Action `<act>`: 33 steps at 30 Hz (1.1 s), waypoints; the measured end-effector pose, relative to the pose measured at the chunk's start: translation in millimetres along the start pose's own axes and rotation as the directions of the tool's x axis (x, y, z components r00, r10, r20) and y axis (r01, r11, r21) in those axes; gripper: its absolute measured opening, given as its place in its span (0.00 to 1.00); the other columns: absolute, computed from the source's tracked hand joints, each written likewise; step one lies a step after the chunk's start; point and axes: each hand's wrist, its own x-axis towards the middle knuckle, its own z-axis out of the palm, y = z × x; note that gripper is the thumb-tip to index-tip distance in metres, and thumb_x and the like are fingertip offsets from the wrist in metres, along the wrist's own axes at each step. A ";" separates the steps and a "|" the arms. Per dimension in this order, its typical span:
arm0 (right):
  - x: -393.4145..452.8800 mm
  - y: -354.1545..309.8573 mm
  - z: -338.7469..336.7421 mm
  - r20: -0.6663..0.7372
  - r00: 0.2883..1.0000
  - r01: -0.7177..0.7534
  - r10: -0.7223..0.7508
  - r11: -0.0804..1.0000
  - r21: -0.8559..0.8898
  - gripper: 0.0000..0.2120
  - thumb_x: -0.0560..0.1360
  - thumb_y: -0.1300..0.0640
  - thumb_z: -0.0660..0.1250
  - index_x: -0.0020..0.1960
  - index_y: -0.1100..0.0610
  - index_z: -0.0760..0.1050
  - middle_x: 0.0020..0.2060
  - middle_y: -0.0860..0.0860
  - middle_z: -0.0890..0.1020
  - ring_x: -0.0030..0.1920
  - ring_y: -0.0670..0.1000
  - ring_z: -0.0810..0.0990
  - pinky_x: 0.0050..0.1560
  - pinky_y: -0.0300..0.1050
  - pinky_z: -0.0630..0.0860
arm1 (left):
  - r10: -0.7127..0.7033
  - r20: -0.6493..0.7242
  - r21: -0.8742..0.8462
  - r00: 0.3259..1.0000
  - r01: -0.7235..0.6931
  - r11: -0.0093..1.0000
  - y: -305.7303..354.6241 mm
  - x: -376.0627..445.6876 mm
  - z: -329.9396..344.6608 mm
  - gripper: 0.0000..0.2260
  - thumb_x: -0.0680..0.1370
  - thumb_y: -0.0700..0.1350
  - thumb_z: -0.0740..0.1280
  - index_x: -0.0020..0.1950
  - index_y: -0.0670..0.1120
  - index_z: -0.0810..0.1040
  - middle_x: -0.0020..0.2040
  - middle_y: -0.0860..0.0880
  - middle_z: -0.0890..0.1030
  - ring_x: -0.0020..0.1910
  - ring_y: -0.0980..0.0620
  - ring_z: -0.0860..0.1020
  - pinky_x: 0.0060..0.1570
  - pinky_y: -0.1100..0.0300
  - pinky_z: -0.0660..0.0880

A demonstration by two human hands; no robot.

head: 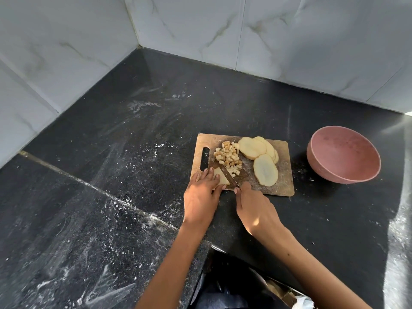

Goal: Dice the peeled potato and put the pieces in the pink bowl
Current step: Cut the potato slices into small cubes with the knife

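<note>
A wooden cutting board point(283, 184) lies on the black counter. A heap of diced potato point(228, 156) sits on its left half. Several round potato slices point(253, 148) overlap at the back right, and one more slice point(265, 170) lies nearer me. My left hand point(201, 195) presses its fingertips on a pale potato piece point(221, 177) at the board's near left corner. My right hand point(254, 208) grips the handle of a knife point(229, 175), whose blade rests against that piece. The pink bowl point(322, 168) stands empty to the right of the board.
Black stone counter point(133, 141) with white dusty smears runs into a corner of marble-tiled walls point(200, 30). The counter's front edge steps back by my body, near the bottom middle.
</note>
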 end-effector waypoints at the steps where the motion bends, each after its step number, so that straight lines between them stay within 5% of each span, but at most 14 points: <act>1: 1.7 -1.1 1.1 -0.011 1.000 0.009 -0.009 1.000 0.008 0.10 0.84 0.50 0.47 0.50 0.56 0.60 0.47 0.55 0.79 0.48 0.58 0.78 0.40 0.48 0.66 | -0.005 0.000 -0.007 1.000 0.005 1.000 -0.4 -0.6 1.1 0.14 0.76 0.43 0.71 0.60 0.40 0.80 0.65 0.42 0.76 0.67 0.46 0.74 0.71 0.58 0.56; 18: 7.7 -6.2 19.1 0.054 0.997 -0.043 0.048 0.994 -0.096 0.11 0.84 0.57 0.47 0.62 0.58 0.63 0.56 0.57 0.79 0.56 0.59 0.78 0.45 0.49 0.67 | 0.026 0.020 0.007 0.999 -0.026 1.000 -3.6 0.1 9.1 0.13 0.77 0.38 0.69 0.61 0.39 0.79 0.65 0.42 0.76 0.66 0.45 0.74 0.70 0.58 0.61; 25: 1.8 -3.7 21.1 0.091 0.990 -0.105 0.109 0.993 -0.052 0.10 0.84 0.57 0.48 0.61 0.58 0.63 0.55 0.58 0.78 0.55 0.60 0.78 0.45 0.49 0.67 | 0.053 0.010 0.031 0.999 -0.053 0.998 -4.3 -0.5 8.5 0.13 0.79 0.40 0.67 0.63 0.40 0.79 0.66 0.43 0.74 0.68 0.48 0.72 0.71 0.62 0.55; 29: -1.4 1.8 21.1 0.119 0.989 -0.081 0.090 0.994 -0.079 0.08 0.84 0.57 0.48 0.59 0.58 0.62 0.54 0.58 0.78 0.54 0.60 0.78 0.44 0.49 0.67 | 0.063 -0.056 0.101 0.996 -0.057 0.993 -2.3 -2.7 14.3 0.12 0.73 0.37 0.74 0.55 0.39 0.82 0.58 0.42 0.80 0.60 0.44 0.79 0.66 0.54 0.62; 33: -21.3 15.7 26.7 0.120 0.992 -0.039 0.048 0.996 -0.081 0.05 0.84 0.55 0.47 0.51 0.56 0.58 0.49 0.57 0.79 0.50 0.60 0.79 0.42 0.49 0.69 | 0.063 -0.119 0.117 0.991 -0.049 0.992 -1.7 -3.4 16.9 0.10 0.72 0.37 0.75 0.53 0.40 0.84 0.57 0.42 0.81 0.58 0.45 0.80 0.67 0.61 0.59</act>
